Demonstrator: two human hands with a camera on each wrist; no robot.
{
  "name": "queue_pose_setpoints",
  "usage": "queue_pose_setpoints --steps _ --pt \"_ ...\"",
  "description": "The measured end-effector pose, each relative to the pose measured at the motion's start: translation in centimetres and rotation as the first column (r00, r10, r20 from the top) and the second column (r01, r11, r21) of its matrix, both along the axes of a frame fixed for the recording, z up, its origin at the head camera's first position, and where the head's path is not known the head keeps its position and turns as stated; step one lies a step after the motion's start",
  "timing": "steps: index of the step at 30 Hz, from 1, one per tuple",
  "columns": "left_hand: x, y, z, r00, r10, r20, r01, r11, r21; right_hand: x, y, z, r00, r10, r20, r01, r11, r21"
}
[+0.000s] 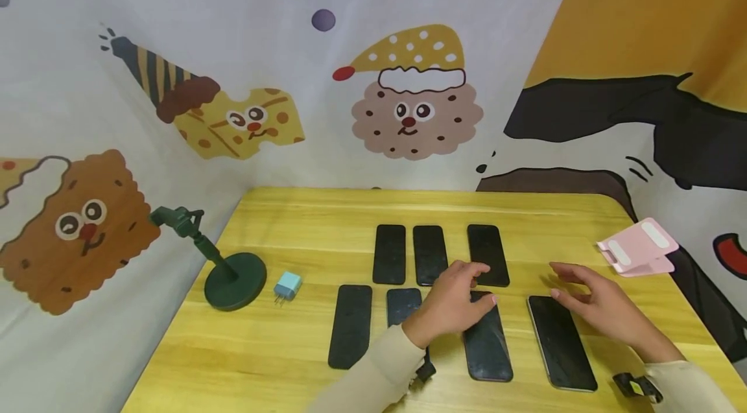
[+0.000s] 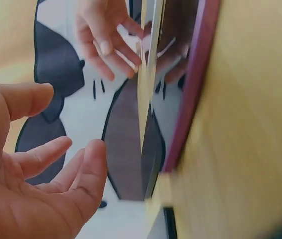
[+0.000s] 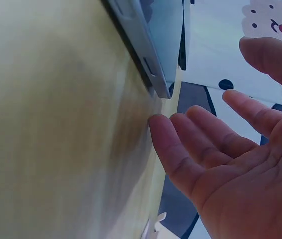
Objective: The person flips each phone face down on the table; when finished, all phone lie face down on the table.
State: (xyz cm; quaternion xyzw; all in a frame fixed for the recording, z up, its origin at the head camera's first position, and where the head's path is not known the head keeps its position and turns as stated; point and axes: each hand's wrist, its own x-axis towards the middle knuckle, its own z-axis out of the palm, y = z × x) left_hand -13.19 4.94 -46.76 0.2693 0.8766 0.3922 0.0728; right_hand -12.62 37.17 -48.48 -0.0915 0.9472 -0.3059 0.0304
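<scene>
Seven phones (image 1: 487,345) crowd the surface (image 1: 292,218); both relaxed, empty hands, left hand (image 1: 452,303) at 12 o'clock of one and right hand (image 1: 595,306), risk nudging neighbours askew.

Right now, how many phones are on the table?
7. Back row: three. Front row: four, far left, one partly under the left hand, one right of that hand, one beneath the right hand. None seem hidden.

The left hand (image 1: 452,299) is stretched forward, palm down, fingers relaxed and a little spread. The right hand (image 1: 595,303) is beside it, well apart, also palm down with loose, open fingers. Both wrists wear beige sleeves.
</scene>
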Motion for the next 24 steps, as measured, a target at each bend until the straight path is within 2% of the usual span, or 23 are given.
queue_pose_setpoints --steps 5,9,11,15,19,24 --pt "0.6 2.3 -0.3 0.996 -0.035 0.086 0.033 0.999 0.028 0.9 0.3 -0.3 0.998 -0.024 0.05 0.025 0.999 -0.019" --pt "1.4 4.0 -0.9 0.98 -0.012 0.198 -0.001 0.998 0.064 1.4 0.6 -0.4 0.994 -0.042 0.101 0.044 0.999 -0.024" --pt "1.7 4.7 -1.2 0.961 0.012 0.278 -0.036 0.996 0.082 1.6 0.7 -0.4 0.989 -0.046 0.142 0.051 0.998 -0.034" --pt "2.3 5.8 -1.8 0.906 0.045 0.422 -0.097 0.99 0.103 1.9 1.0 -0.5 0.98 -0.05 0.194 0.061 0.997 -0.052" --pt "2.5 6.4 -2.2 0.877 0.05 0.477 -0.122 0.985 0.12 2.2 1.3 -0.7 0.968 -0.085 0.236 0.105 0.991 -0.076" --pt "2.7 6.8 -2.4 0.842 0.004 0.54 -0.127 0.973 0.191 2.6 1.9 -1.0 0.925 -0.112 0.363 0.19 0.964 -0.186"
